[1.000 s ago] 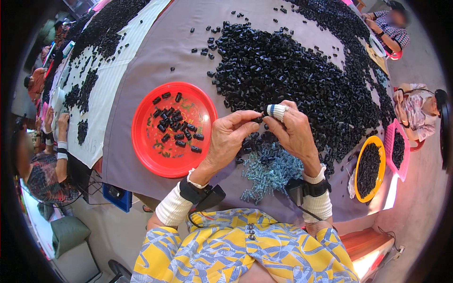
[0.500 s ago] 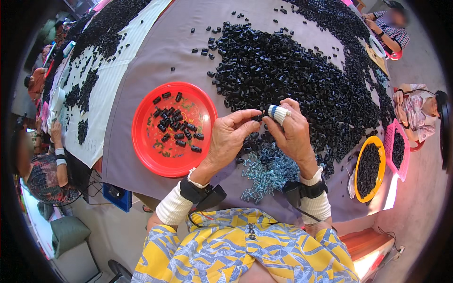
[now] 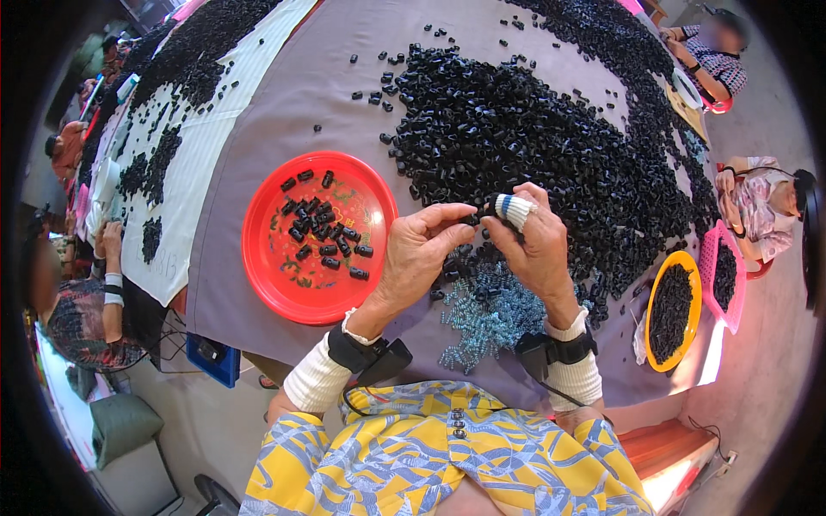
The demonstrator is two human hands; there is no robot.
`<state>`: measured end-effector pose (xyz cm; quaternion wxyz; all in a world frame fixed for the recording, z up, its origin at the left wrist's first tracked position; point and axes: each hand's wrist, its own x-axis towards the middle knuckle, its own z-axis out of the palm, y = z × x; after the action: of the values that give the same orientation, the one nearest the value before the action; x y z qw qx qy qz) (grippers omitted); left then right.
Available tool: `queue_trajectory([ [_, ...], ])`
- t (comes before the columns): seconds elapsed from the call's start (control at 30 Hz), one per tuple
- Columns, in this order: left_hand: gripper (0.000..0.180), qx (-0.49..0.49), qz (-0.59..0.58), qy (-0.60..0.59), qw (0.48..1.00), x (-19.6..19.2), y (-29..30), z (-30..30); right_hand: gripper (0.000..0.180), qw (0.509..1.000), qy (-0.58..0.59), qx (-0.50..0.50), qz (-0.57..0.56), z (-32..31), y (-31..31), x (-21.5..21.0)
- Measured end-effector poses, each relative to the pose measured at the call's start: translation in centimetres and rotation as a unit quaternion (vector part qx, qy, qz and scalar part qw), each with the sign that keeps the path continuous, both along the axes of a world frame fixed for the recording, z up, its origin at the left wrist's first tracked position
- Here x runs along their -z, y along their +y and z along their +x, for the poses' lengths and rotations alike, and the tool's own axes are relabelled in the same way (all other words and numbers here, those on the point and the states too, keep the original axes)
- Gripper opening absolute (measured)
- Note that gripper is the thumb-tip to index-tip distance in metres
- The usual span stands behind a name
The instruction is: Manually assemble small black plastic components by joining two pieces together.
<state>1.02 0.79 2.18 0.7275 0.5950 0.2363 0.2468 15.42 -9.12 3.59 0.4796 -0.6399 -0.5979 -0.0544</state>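
Observation:
My left hand [image 3: 406,262] holds a small black plastic part [image 3: 470,218] between thumb and fingertips. My right hand [image 3: 535,248], with a white, blue-striped finger cover [image 3: 514,209], is closed close beside it. What its fingertips pinch blends into the dark pile behind. Below the hands lies a heap of small pale-blue coil-like pieces [image 3: 486,320]. Left of my left hand sits a round red plate [image 3: 262,288] with several short black cylindrical parts [image 3: 320,225] on it. Beyond the hands spreads a large pile of loose black plastic parts [image 3: 508,129].
At the right edge of the cloth-covered table [image 3: 232,193] stand a yellow basket [image 3: 651,344] and a pink basket [image 3: 737,301], both holding black pieces. A blue tray [image 3: 225,365] is at lower left. Several people sit around the tables, with more black parts on the white cloth [image 3: 194,232].
My hands keep nearly the same place, fingertips shifting slightly around the small part. At the right, a seated person's arm has moved.

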Motion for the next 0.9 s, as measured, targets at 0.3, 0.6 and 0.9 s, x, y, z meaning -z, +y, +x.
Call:
queue_trajectory([
  [0.3,0.024,-0.005,-0.005,-0.009,1.0,0.2,0.1,0.0,0.014,0.998,-0.068,-0.016,0.005,-0.2,0.3,0.3],
  [0.6,0.024,-0.016,0.038,0.008,0.999,0.5,0.2,-0.2,0.012,0.992,-0.104,-0.025,-0.061,-0.2,0.1,0.0],
  [0.9,0.022,-0.025,0.041,0.017,0.999,1.0,0.3,-0.1,0.009,0.984,-0.14,-0.022,-0.11,-1.0,0.2,0.3],
])
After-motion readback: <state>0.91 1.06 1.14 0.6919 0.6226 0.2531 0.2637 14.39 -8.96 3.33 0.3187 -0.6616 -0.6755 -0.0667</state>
